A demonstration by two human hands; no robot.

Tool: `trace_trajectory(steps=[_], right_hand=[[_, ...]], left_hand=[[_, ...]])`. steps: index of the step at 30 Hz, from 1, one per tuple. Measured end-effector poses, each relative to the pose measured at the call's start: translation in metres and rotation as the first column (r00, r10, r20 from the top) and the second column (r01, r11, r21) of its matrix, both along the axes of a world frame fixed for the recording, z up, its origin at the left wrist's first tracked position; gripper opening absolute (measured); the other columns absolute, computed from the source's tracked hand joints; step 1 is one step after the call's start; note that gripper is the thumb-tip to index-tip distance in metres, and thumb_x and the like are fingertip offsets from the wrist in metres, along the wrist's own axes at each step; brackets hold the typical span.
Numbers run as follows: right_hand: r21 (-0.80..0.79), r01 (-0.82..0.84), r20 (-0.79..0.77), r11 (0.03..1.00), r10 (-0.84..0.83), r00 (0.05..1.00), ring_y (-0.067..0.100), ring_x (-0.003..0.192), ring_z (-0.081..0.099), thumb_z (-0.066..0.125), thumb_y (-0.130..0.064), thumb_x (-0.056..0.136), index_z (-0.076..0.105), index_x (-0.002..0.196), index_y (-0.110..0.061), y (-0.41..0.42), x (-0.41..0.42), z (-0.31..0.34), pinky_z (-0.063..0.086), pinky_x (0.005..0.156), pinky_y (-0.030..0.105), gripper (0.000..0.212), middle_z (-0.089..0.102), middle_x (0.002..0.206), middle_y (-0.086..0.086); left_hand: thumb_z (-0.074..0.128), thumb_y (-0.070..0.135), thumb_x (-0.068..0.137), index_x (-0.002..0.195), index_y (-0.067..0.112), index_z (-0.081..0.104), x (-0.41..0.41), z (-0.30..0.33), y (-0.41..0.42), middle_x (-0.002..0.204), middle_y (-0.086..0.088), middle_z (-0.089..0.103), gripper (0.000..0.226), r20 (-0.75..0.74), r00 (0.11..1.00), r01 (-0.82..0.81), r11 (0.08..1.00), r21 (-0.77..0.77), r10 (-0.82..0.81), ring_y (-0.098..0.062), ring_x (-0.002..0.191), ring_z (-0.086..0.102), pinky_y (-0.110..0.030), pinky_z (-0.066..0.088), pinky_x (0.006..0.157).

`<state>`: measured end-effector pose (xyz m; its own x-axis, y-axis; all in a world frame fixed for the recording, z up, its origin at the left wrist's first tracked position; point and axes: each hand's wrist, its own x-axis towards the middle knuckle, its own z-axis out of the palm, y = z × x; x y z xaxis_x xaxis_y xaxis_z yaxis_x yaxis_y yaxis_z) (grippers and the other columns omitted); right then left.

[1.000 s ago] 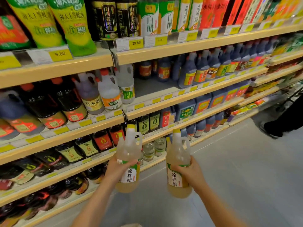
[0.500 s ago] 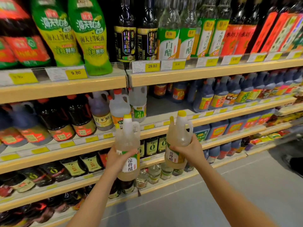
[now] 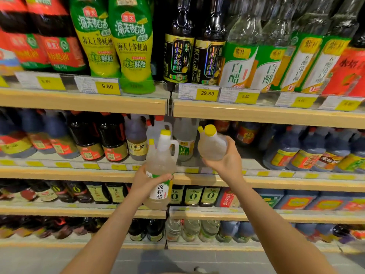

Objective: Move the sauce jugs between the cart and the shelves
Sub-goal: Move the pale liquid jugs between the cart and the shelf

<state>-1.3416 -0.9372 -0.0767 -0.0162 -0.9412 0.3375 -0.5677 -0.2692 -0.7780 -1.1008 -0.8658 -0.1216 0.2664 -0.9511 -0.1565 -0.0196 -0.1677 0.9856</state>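
I have a pale sauce jug in each of my hands; the left hand (image 3: 147,183) is wrapped around the belly of the left jug (image 3: 161,171), thumb across its green and white label, and holds it upright just in front of the second shelf's edge (image 3: 79,174); the right hand (image 3: 227,161) is cupped under the right jug (image 3: 212,144), fingers closed on its base, the yellow cap tipped back toward me at about 11 o'clock.

The step in hand, as I judge it, is seating the right jug in the open gap (image 3: 245,157) on the second shelf, at 3 o'clock of the white vinegar jug (image 3: 184,142) and at 9 o'clock of the blue-capped dark jugs (image 3: 284,153).

To do it well I would level the jug first, so the base lands flat; then slide it in low under the shelf above (image 3: 256,115), clear of that edge; label facing out; release only once it stands alone. The left jug should wait well clear of the neighbours. The cart is not in view.
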Motion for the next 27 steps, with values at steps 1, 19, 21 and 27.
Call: trace_trajectory(steps=[1, 19, 21, 27], right_hand=[[0.011, -0.013, -0.037, 1.0, 0.014, 0.999, 0.004, 0.089, 0.052, 0.08, -0.053, 0.05, 0.035, 0.112, -0.043, -0.012, -0.002, -0.003, 0.043, 0.065, 0.016, 0.077, 0.051, 0.102, -0.019], [0.573, -0.205, 0.056, 0.794, 0.212, 0.976, 0.02, 0.119, 0.054, 0.073, -0.054, 0.069, 0.069, 0.108, -0.012, -0.099, -0.032, -0.018, 0.044, 0.095, 0.03, 0.058, 0.063, 0.122, 0.009], [0.361, -0.173, 0.09, 0.916, 0.151, 0.984, 0.024, 0.102, 0.062, 0.077, -0.042, 0.07, 0.067, 0.097, -0.014, -0.083, -0.029, -0.017, 0.05, 0.088, 0.036, 0.041, 0.068, 0.107, 0.013], [0.058, -0.061, -0.159, 0.996, 0.07, 0.985, 0.023, 0.133, 0.031, 0.067, -0.03, 0.083, 0.021, 0.145, -0.021, -0.017, -0.027, -0.045, 0.037, 0.098, 0.029, 0.077, 0.026, 0.148, 0.013]], left_hand=[[0.088, 0.029, 0.054, 0.1, 0.036, 0.054, -0.004, 0.0, -0.003, 0.099, 0.012, 0.067, 0.059, -0.003, 1.0, -0.027, 1.0, -0.002, 0.027, -0.005, 0.09, 0.063, -0.022, 0.046, 0.068], [0.09, 0.024, 0.055, 0.098, 0.035, 0.054, -0.053, -0.009, -0.017, 0.093, 0.011, 0.066, 0.057, -0.028, 0.958, -0.284, 0.957, 0.052, 0.286, -0.012, 0.088, 0.064, -0.026, 0.047, 0.064], [0.09, 0.028, 0.053, 0.101, 0.034, 0.055, -0.048, -0.005, -0.01, 0.096, 0.01, 0.066, 0.06, -0.018, 0.968, -0.249, 0.967, 0.046, 0.25, -0.014, 0.091, 0.064, -0.029, 0.049, 0.068], [0.09, 0.035, 0.05, 0.12, 0.028, 0.052, -0.032, -0.003, 0.022, 0.108, 0.008, 0.065, 0.079, 0.039, 0.989, -0.146, 0.989, 0.018, 0.146, -0.015, 0.101, 0.061, -0.034, 0.048, 0.083]])
